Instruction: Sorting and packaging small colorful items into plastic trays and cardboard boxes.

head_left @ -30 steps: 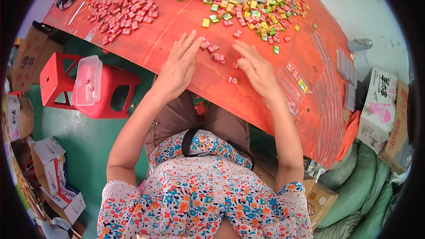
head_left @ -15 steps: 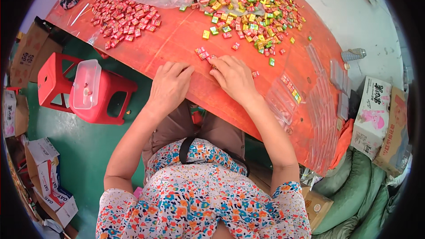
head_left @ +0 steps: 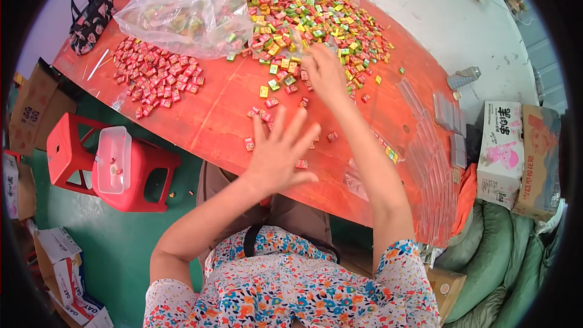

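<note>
Reaches farther than before with right hand to mixed packet pile, cannot tell if gripping, and spreads left hand wide with red packets near fingertips.

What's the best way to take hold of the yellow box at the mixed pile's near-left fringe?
Probably pinch the yellow box by its near and far edges, coming in from the left. It looks small and blocky, with bare red table to its left, while a green box sits close on its right.

Right hand at multicoloured packet pile; left hand, fingers spread, over table; 2 red stools.
</note>
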The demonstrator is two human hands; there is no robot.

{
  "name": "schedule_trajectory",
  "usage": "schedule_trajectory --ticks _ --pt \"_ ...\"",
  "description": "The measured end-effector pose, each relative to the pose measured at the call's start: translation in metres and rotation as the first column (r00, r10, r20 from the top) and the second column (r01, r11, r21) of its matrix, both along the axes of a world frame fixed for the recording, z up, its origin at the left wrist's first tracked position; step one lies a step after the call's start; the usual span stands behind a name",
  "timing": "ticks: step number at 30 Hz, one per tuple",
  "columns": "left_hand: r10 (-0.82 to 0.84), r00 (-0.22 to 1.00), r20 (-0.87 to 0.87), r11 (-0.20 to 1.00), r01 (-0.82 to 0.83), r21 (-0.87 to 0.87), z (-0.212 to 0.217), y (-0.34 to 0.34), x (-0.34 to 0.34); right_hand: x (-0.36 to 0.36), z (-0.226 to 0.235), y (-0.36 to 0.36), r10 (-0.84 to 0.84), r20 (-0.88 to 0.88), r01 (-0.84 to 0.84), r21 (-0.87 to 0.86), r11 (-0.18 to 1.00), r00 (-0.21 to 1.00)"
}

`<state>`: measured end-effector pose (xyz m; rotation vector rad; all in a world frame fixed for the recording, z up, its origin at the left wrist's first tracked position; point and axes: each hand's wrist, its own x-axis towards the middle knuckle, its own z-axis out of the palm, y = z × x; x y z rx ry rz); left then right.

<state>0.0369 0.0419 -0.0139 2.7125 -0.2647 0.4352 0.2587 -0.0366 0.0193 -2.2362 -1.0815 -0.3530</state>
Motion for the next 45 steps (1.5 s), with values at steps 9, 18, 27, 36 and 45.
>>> schedule_trajectory --ticks 9,18,27,36,45 --pt "0.268 0.952 0.146 0.944 -0.29 0.156 -0.027 0.038 0.033 0.135 -0.012 0.036 -0.232 -0.27 0.131 -0.345 0.93 0.935" --pt "0.416 0.901 0.12 0.893 -0.43 0.134 -0.029 0.117 0.067 0.044 -0.033 0.007 0.14 0.028 -0.141 0.038 0.989 0.99" --pt "0.425 0.897 0.126 0.887 -0.44 0.142 -0.033 0.114 0.067 -0.071 -0.04 -0.013 0.188 0.072 -0.158 -0.305 0.939 0.979" --pt "0.378 0.912 0.157 0.915 -0.394 0.084 -0.04 0.125 0.057 -0.117 -0.017 -0.056 0.45 -0.098 -0.439 -0.478 0.761 0.888" --pt "0.159 0.929 0.335 0.987 -0.15 -0.055 -0.022 0.094 0.003 -0.108 -0.004 -0.042 0.236 -0.061 -0.239 -0.061 0.969 0.97"
